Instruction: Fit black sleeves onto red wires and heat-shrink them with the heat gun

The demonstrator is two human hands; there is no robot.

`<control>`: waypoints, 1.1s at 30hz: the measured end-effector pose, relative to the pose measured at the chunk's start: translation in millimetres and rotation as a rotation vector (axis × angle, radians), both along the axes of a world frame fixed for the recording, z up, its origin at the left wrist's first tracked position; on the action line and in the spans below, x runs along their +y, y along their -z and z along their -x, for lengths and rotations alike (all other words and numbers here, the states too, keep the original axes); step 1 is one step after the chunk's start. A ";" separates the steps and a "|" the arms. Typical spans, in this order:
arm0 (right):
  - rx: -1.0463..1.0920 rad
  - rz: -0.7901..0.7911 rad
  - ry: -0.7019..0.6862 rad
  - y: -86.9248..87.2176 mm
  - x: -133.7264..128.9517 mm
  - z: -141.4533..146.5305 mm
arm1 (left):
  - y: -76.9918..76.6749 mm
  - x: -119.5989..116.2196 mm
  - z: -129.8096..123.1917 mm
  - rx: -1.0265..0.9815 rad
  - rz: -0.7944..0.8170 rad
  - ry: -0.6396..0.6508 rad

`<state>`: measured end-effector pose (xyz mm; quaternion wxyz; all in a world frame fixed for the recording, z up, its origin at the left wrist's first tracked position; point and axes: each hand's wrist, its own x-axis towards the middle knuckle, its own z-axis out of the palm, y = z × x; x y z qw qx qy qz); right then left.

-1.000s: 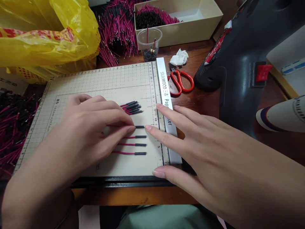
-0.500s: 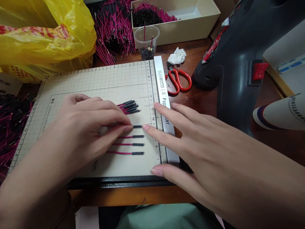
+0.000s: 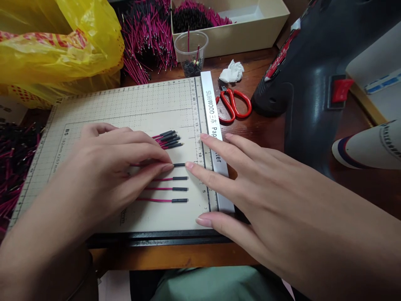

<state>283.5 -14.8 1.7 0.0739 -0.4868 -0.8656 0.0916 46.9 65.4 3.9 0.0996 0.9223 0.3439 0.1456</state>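
Note:
My left hand [image 3: 122, 167] pinches a pink wire with a black sleeve [image 3: 179, 164] between thumb and index finger, over the cream paper cutter board [image 3: 131, 100]. My right hand [image 3: 247, 184] has its fingers spread, and its index fingertip touches the sleeve's right end. Below lie three more pink wires with black sleeves [image 3: 180, 189], side by side and roughly level, their left parts running under or behind my left hand. A small bundle of sleeved wires [image 3: 169, 140] rests above, partly hidden by my left fingers.
Behind the board are a yellow bag [image 3: 94, 54], a pile of wires [image 3: 147, 37], a clear cup [image 3: 192, 54] and a cream box [image 3: 244, 39]. Red-handled scissors [image 3: 241, 103], crumpled tissue [image 3: 232, 72], a black machine [image 3: 300, 83] and a white cup [image 3: 366, 146] stand right.
The whole view has shifted slightly, moving the scene a little left and up. Both hands keep the same pose on the wire.

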 end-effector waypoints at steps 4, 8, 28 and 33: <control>0.008 -0.017 -0.004 -2.1 1.4 0.4 | -2.3 -1.3 -0.3 0.017 0.017 -0.014; 0.029 0.047 -0.003 -4.0 3.2 0.9 | -5.4 -3.2 -1.9 0.050 0.055 -0.045; 0.101 0.016 0.075 -1.4 13.3 2.2 | -13.4 -0.4 -10.0 0.151 -0.106 -0.175; 0.097 0.050 0.072 0.5 14.7 1.0 | -10.6 3.4 -14.0 0.137 -0.033 -0.148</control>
